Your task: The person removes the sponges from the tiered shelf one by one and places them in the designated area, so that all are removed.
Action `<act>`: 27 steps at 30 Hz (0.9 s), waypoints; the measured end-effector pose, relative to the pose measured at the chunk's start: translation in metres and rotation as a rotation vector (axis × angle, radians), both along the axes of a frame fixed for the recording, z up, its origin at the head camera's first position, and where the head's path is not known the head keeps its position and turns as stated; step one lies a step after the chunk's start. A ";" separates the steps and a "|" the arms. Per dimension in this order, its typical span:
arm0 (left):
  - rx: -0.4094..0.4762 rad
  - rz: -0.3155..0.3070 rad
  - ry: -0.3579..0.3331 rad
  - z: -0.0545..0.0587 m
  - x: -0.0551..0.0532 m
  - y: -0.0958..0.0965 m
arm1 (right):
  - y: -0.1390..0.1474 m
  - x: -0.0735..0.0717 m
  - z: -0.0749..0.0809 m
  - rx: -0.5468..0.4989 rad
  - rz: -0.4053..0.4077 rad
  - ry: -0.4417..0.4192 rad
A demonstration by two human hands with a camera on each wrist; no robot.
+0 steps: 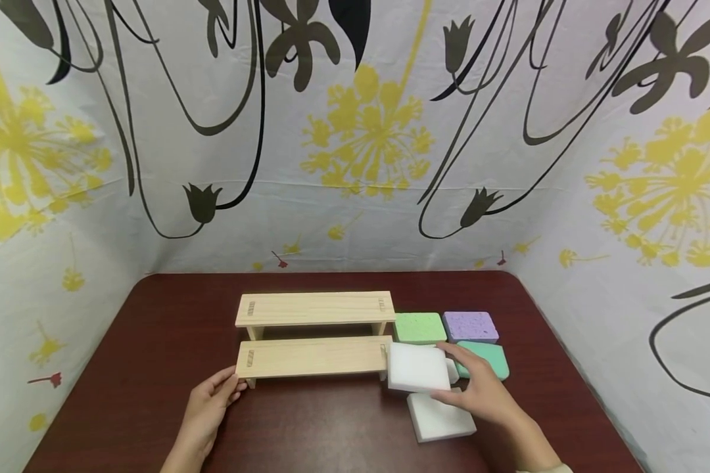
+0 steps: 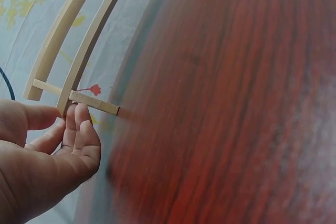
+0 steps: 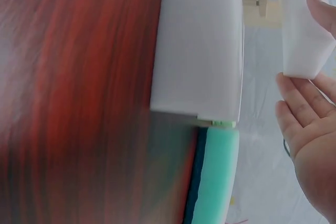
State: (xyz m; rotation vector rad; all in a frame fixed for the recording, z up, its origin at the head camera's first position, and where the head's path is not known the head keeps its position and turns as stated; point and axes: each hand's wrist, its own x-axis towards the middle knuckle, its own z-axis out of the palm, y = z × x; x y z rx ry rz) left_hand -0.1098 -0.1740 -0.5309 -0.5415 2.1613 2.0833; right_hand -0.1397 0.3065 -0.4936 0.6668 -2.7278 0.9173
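A two-step wooden rack [image 1: 316, 358] stands on the table, its back board [image 1: 316, 309] higher than the front one. My left hand [image 1: 208, 402] pinches the front board's left end between thumb and fingers, which the left wrist view shows up close. In my right hand [image 1: 486, 392] a white sponge [image 1: 418, 368] is held by its edges, raised beside the rack's right end. Below it lies another white sponge [image 1: 442, 417], and a further white one [image 1: 452, 371] shows partly behind the held sponge. In the right wrist view the held sponge [image 3: 304, 30] sits between thumb and fingertips.
Right of the rack lie a green sponge [image 1: 420, 328], a purple sponge [image 1: 471, 326] and a teal sponge [image 1: 485, 359] with a dark underside. The dark red table [image 1: 331, 427] meets a patterned cloth [image 1: 355, 230] at its back and sides.
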 end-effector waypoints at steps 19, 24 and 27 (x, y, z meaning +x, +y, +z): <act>0.002 -0.001 -0.023 0.003 0.000 0.000 | 0.029 0.012 0.001 -0.035 -0.018 0.027; -0.003 -0.007 -0.030 0.003 -0.001 0.000 | 0.039 0.016 0.004 -0.027 -0.025 0.046; -0.005 -0.008 -0.030 0.002 -0.001 0.000 | 0.046 0.017 0.005 -0.028 -0.015 0.028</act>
